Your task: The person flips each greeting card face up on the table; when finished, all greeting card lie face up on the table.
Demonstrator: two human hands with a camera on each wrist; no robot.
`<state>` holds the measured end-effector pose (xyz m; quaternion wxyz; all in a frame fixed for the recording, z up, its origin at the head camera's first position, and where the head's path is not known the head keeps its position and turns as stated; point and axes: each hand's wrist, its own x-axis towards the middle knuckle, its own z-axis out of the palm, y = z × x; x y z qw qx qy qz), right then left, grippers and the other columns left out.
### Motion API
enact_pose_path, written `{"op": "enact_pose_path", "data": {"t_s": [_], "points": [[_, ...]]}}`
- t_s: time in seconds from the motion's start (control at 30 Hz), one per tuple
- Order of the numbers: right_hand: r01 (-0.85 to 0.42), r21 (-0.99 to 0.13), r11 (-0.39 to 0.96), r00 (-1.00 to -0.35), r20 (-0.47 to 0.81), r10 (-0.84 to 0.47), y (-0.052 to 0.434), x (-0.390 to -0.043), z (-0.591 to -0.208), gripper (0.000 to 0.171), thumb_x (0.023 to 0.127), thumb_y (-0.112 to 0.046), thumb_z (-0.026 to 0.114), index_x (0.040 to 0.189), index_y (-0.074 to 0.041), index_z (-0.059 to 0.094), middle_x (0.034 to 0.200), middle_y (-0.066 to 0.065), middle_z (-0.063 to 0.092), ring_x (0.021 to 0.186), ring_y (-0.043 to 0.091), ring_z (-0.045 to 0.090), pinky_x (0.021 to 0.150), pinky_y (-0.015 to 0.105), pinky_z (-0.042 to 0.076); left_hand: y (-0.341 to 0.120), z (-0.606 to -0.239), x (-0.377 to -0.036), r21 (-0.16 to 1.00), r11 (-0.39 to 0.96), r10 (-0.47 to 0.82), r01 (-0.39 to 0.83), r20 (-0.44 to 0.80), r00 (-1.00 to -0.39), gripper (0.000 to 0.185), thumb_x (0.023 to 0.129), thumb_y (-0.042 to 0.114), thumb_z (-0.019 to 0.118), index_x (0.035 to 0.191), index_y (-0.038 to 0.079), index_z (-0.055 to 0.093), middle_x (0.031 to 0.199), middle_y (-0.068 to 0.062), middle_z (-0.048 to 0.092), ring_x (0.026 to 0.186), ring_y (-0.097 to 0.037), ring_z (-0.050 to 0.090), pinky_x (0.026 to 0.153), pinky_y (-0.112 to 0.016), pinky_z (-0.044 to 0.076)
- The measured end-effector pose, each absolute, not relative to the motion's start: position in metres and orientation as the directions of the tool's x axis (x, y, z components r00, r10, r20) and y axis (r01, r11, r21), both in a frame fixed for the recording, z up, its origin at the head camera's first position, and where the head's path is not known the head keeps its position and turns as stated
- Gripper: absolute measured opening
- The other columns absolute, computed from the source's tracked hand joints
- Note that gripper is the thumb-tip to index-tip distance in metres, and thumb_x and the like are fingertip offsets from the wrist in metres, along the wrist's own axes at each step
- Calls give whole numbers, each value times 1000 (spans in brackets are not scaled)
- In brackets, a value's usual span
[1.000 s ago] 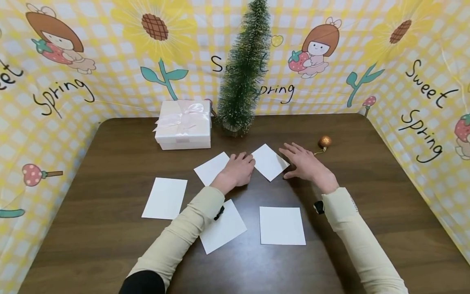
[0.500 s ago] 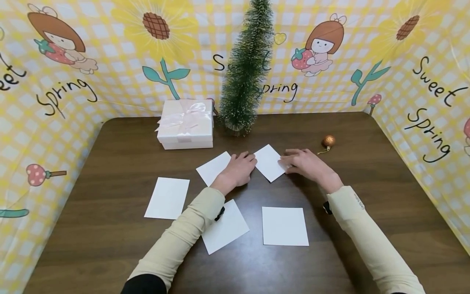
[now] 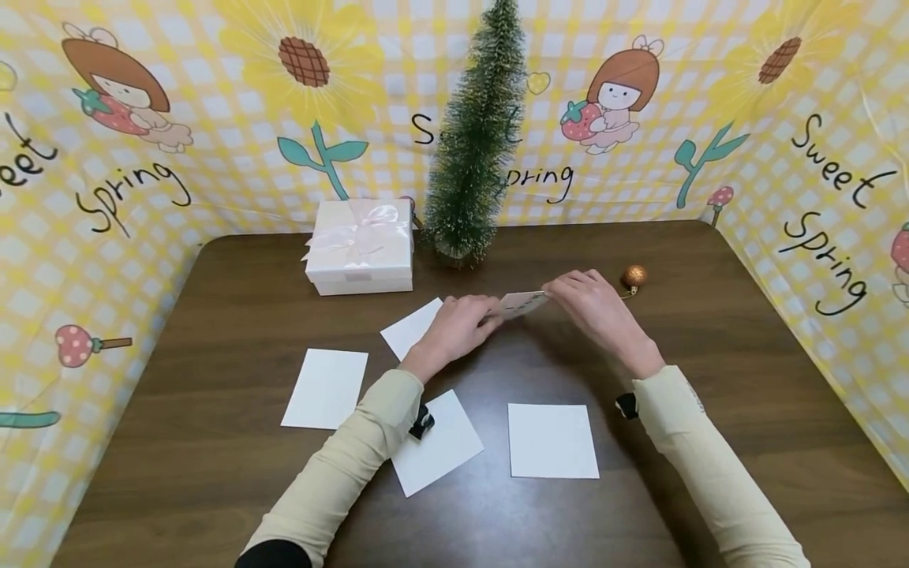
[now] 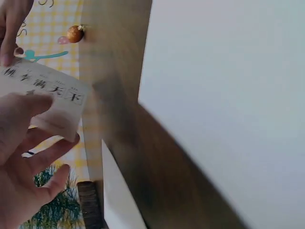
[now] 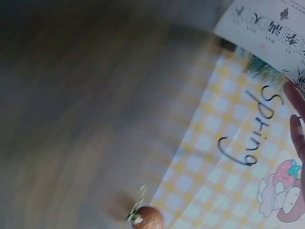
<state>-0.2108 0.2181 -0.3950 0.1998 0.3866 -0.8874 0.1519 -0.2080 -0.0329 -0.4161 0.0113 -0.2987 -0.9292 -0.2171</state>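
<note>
Between my hands, a square card [image 3: 521, 303] stands tilted up off the table, its printed face turned toward me. My left hand [image 3: 460, 327] pinches its left side; in the left wrist view the thumb lies over the printed face of the card [image 4: 62, 107] with fingers behind. The right hand [image 3: 600, 315] grips the opposite side, its fingertips on the edge. Rows of Chinese characters and a small bamboo drawing show on the card [image 5: 267, 28] in the right wrist view. Beside my left hand lies a blank white card [image 3: 408, 327], partly covered by that hand.
More white cards lie flat: one at left [image 3: 325, 388], one under the left forearm [image 3: 443, 457], one at right [image 3: 554, 442]. Behind stand a white ribboned gift box [image 3: 360, 244] and a small artificial tree [image 3: 469, 158]. A copper bauble [image 3: 634, 275] lies beyond the right hand.
The right hand came in to the card's right edge. The card, flat with its blank side up before, is now lifted and tilted between both hands, showing its printed face.
</note>
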Motion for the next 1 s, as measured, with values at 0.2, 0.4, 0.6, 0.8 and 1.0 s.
{"op": "enact_pose_path", "data": {"t_s": [0.2, 0.4, 0.6, 0.8, 1.0], "points": [[-665, -397, 632, -740, 460, -490, 206, -211, -391, 21, 96, -12, 62, 114, -3, 62, 105, 11, 68, 96, 26, 63, 85, 45, 46, -35, -413, -203, 597, 643, 469, 479, 188, -863, 24, 97, 17, 61, 115, 5, 69, 106, -9, 73, 84, -17, 69, 68, -33, 52], [-461, -723, 515, -880, 298, -369, 201, -210, -400, 31, 92, -18, 68, 118, -4, 60, 108, 12, 69, 99, 26, 66, 85, 44, 51, -34, -409, -199, 775, 512, 425, 371, 148, -893, 29, 99, 18, 58, 122, 1, 66, 113, -13, 71, 87, -20, 70, 67, -29, 52], [-521, -693, 499, -834, 288, -470, 202, -207, -394, 8, 94, -12, 65, 89, -7, 63, 83, 5, 67, 75, 16, 59, 73, 31, 51, -35, -406, -200, 831, 432, 385, 350, 182, -905, 33, 96, 19, 63, 125, 4, 60, 110, -10, 70, 89, -20, 66, 72, -32, 53], [-620, -478, 622, -767, 201, -610, 205, -208, -376, 20, 93, -9, 66, 80, -11, 51, 71, -1, 57, 63, 11, 50, 59, 27, 42, -37, -395, -201, 837, 389, 368, 384, 240, -898, 28, 91, 15, 69, 117, 7, 61, 104, -9, 68, 95, -20, 64, 84, -39, 51], [-527, -604, 598, -827, 200, -526, 208, -205, -376, 9, 93, -13, 67, 95, -8, 60, 85, 3, 65, 76, 15, 60, 70, 33, 50, -32, -388, -198, 824, 402, 380, 400, 247, -891, 7, 94, 9, 64, 98, 5, 67, 98, -10, 72, 86, -19, 67, 73, -31, 50]]}}
